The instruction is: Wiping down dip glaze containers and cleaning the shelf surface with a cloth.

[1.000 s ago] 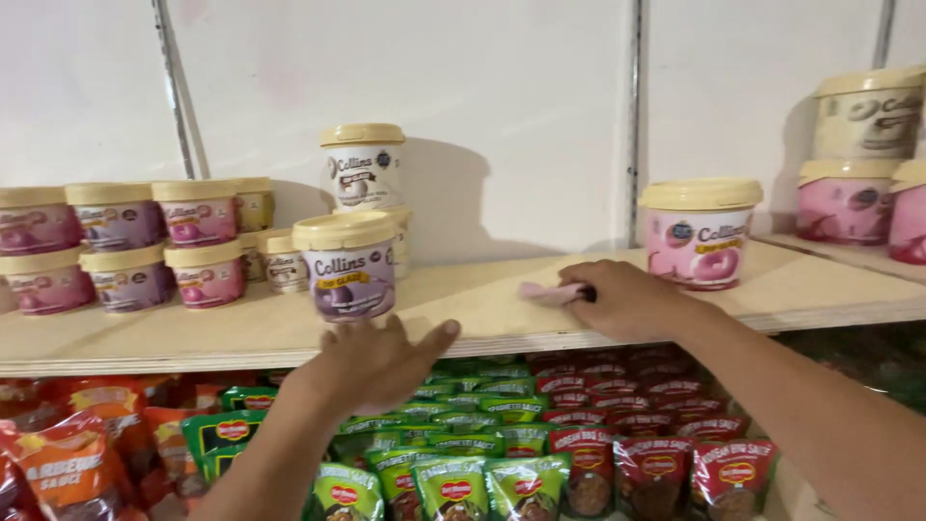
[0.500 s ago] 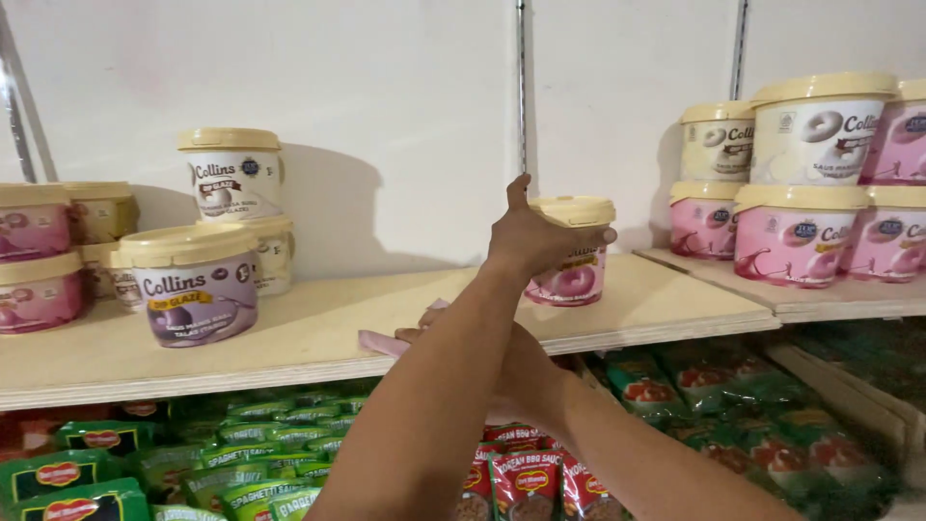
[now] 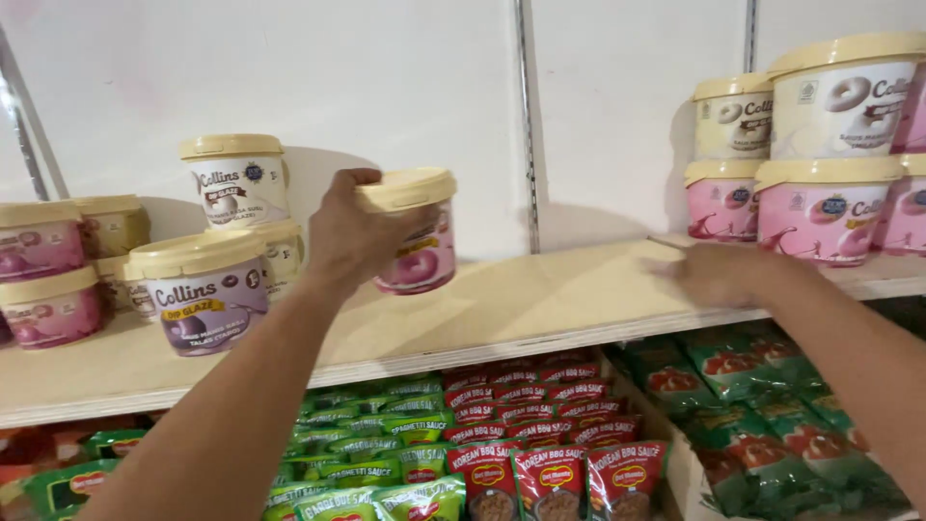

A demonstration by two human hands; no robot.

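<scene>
My left hand [image 3: 349, 236] grips a pink tub with a cream lid [image 3: 415, 232] by its side and holds it tilted in the air above the wooden shelf [image 3: 502, 309]. My right hand [image 3: 714, 273] lies palm down on the shelf further right, blurred by motion, just in front of a stack of pink tubs [image 3: 820, 207]. Whether anything is under that hand cannot be made out.
A purple-labelled tub [image 3: 198, 294] and a white tub [image 3: 236, 178] stand left of the lifted one, with more pink tubs [image 3: 43, 275] at the far left. White tubs [image 3: 839, 96] top the right stack. Below the shelf lie green pouches [image 3: 367, 453] and red pouches [image 3: 540, 453].
My left hand has lifted the pink tub off the shelf and carried it left. My right hand has slid right along the shelf towards the pink stack. The view has shifted.
</scene>
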